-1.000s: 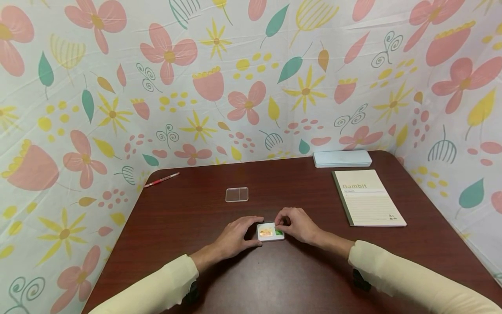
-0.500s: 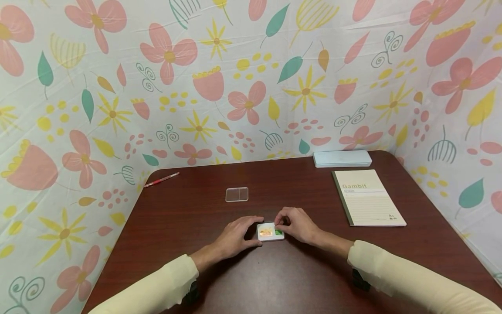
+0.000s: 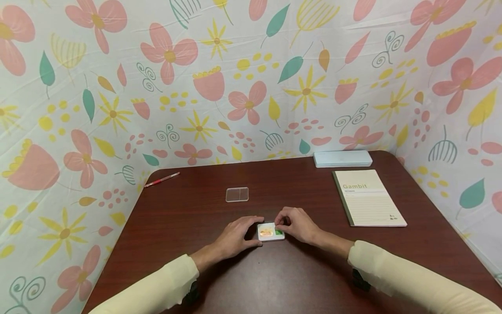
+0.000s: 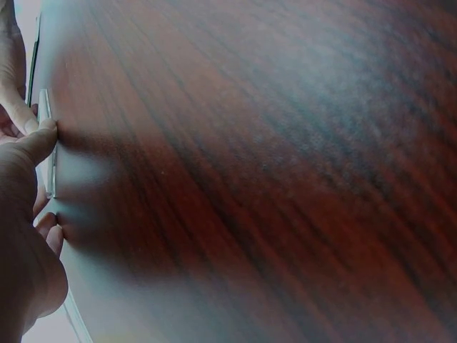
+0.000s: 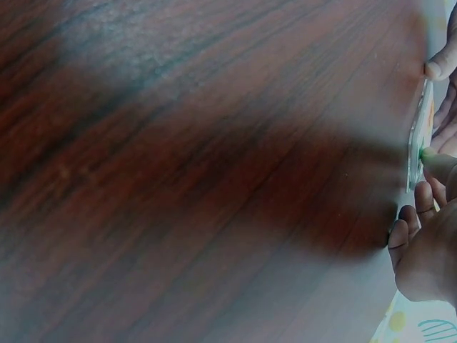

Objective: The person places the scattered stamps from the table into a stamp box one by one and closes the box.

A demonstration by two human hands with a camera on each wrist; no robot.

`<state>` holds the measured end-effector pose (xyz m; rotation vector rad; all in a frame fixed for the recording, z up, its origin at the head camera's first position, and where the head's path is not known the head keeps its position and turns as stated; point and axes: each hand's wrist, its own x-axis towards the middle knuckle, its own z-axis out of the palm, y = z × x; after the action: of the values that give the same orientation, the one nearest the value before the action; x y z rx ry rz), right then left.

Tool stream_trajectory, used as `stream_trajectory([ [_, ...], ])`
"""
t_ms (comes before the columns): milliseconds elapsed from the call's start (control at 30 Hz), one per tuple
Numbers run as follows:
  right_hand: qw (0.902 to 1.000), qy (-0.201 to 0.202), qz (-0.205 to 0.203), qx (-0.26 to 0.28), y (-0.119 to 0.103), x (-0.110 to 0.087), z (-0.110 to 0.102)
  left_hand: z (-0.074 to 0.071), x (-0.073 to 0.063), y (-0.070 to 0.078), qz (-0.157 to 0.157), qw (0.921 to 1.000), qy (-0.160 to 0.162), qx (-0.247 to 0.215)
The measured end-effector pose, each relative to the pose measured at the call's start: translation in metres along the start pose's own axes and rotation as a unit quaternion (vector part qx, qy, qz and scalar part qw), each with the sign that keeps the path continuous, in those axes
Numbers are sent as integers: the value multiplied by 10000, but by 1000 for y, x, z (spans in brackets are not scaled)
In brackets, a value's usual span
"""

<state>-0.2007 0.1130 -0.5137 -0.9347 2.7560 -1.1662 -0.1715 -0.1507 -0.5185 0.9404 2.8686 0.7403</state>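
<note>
A small flat white case (image 3: 260, 238) lies on the table, with an orange-patterned rectangle (image 3: 266, 231) on its left and a green piece (image 3: 279, 232) on its right. My left hand (image 3: 235, 235) grips the case's left end, thumb at the near edge and forefinger at the far edge. Over the right end, my right hand (image 3: 297, 224) pinches the green piece between thumb and forefinger, its other fingers curled. In the right wrist view a bit of green shows by the right thumb (image 5: 438, 163). A clear plastic lid (image 3: 237, 194) with a dividing line lies behind the case.
On the dark wooden table (image 3: 188, 209), a red pen (image 3: 162, 179) lies at the back left. A notebook (image 3: 366, 198) sits to the right, with a pale blue box (image 3: 343, 158) behind it. A flowered cloth (image 3: 235, 87) hangs around the back and sides.
</note>
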Motion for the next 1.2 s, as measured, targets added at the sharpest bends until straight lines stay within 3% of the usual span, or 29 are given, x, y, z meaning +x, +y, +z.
stream_trajectory([
  [1200, 9994, 83, -24, 333, 4, 0, -6, 0, 0, 2, -7, 10000, -30, 31],
])
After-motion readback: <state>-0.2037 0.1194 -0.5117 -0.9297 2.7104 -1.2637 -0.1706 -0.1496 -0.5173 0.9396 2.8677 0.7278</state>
